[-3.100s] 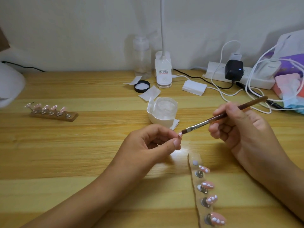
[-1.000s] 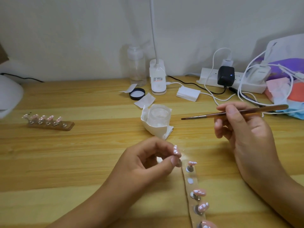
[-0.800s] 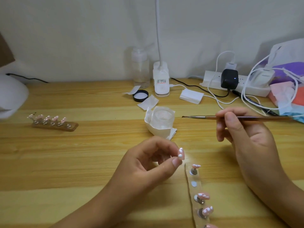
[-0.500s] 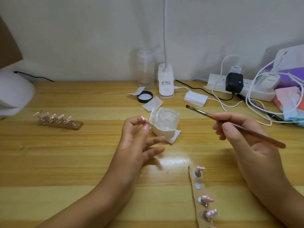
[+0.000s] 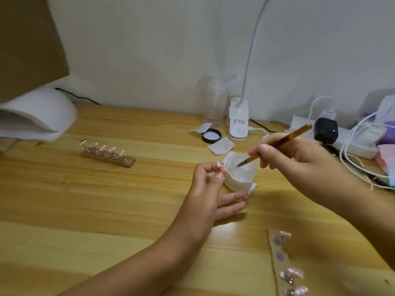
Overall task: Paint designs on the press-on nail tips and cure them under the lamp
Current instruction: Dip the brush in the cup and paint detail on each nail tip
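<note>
My left hand pinches a small pink nail tip between thumb and forefinger, right beside the white paper-wrapped cup. My right hand grips a brown brush whose bristle end dips into that cup. A clear strip holder with several pink painted nail tips lies at the lower right. A wooden holder with several more tips lies at the left. The white curing lamp sits at the far left edge.
A desk lamp base, a clear bottle, a black lid and paper squares stand at the back. A power strip with plugs and white cables fills the right side. A brown board leans at the top left.
My left hand carried the nail tip away from the strip holder up to the cup. My right hand swung the brush down and dipped its tip into the cup.
</note>
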{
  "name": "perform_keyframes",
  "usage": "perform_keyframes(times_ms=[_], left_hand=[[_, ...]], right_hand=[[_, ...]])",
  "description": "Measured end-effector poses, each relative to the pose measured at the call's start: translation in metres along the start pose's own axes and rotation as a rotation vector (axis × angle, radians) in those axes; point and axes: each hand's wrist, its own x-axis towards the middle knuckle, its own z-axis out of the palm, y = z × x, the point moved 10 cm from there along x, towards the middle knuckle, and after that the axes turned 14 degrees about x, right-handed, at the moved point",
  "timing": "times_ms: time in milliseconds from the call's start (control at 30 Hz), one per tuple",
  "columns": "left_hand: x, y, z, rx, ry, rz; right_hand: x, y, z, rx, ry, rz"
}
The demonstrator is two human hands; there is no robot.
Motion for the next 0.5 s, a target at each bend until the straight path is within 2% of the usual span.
perform_keyframes(times_ms=[67, 233, 500], left_hand=[[0.001, -0.002, 0.001, -0.021, -0.020, -0.027], [0.004, 0.000, 0.003, -0.090, -0.122, -0.091], [-0.012, -0.003, 0.028, -0.202, -0.254, -0.134]], right_hand=[[0.006, 0.008, 0.009, 0.116, -0.031, 0.062], [-0.001, 0.018, 0.013, 0.325, -0.007, 0.084], [-0.034, 0.009, -0.006, 0.267, 0.035, -0.023]])
